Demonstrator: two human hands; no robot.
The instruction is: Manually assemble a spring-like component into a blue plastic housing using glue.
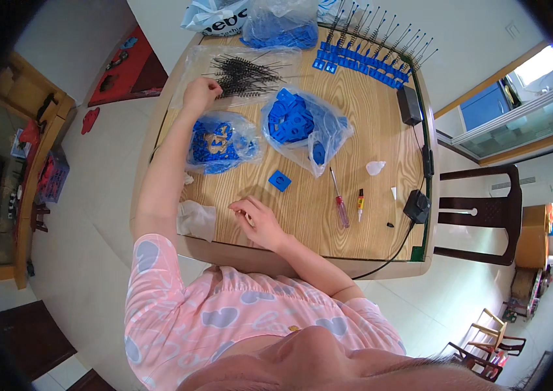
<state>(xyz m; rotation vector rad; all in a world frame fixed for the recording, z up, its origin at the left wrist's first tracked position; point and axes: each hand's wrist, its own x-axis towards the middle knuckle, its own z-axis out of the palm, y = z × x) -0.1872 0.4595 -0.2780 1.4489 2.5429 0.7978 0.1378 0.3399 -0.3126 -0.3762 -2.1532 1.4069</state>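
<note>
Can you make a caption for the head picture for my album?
Left hand beside black springs, right hand near a blue square piece, over a wood-grain table.

Red floor mat [123, 79], dark chair [495, 212]

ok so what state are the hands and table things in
Springs: heaped loose
Left hand: at the springs, grip unclear
Right hand: loosely curled
Parts bag: open
Plate bag: open
Lone plate: lying flat
Screwdriver: lying down
Yellow tube: lying down, cap unclear
Blue bases: lined up
</note>
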